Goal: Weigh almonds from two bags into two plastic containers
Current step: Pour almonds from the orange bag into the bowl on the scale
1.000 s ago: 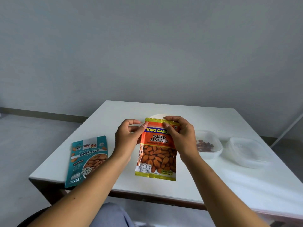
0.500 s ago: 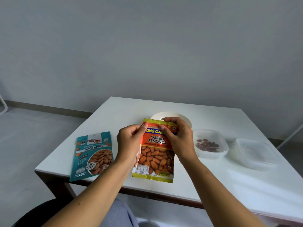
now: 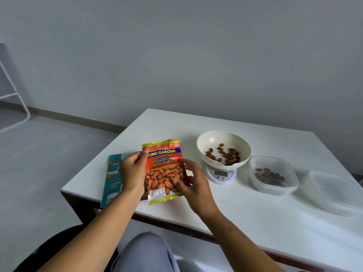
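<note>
White table (image 3: 255, 222): left hand (image 3: 132, 171) grips upright orange salted-almonds bag (image 3: 164, 169); right hand (image 3: 193, 183) hovers loose-fingered beside it.

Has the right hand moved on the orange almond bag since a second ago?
Yes. The right hand has left the top edge of the orange bag and dropped to its lower right side, fingers spread; the left hand grips the upper left.

A square white table (image 3: 245, 209) carried everything. Above its near left part, the left hand (image 3: 132, 171) pinched the left edge of an upright orange foil bag of salted almonds (image 3: 164, 169), while the right hand (image 3: 193, 185), blurred, sat at the bag's lower right with fingers spread. A teal almond pouch (image 3: 112, 177) lay flat behind the left hand. Right of the orange bag stood a small white digital scale (image 3: 221, 174) bearing a cream bowl (image 3: 206, 142) of loose almonds (image 3: 224, 154). Further right sat a clear plastic container (image 3: 274, 191) with almonds, then an empty clear container (image 3: 334, 195).
</note>
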